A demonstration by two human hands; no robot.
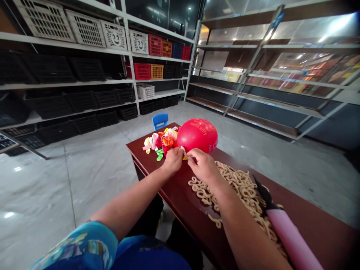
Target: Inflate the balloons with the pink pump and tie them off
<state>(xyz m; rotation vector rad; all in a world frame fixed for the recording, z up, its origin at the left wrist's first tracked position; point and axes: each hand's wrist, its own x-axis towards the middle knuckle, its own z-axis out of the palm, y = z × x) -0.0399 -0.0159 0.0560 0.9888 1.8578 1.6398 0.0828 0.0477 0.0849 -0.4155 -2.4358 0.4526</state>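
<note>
Closely, the left hand (173, 160) and right hand (204, 165) each pinch a pale band (183, 150) in their grip, against the red balloon (197, 135) just beyond; limp balloons (161, 141) heap to its left, the right forearm (239, 225) partly hides beige loops (243, 187), a pink cylinder (292, 236) lies alongside, all on the brown counter (177, 193); beyond, a blue chair (159, 120) and shelves (157, 57) with crates on grey floor (42, 183)

can't really tell what the pale bit (183, 150) between the left hand (173, 161) and right hand (204, 165) is, too small and half covered, the pink tube (291, 236) runs off the bottom edge, and the right forearm (242, 225) hides some tan loops (242, 183)
</note>
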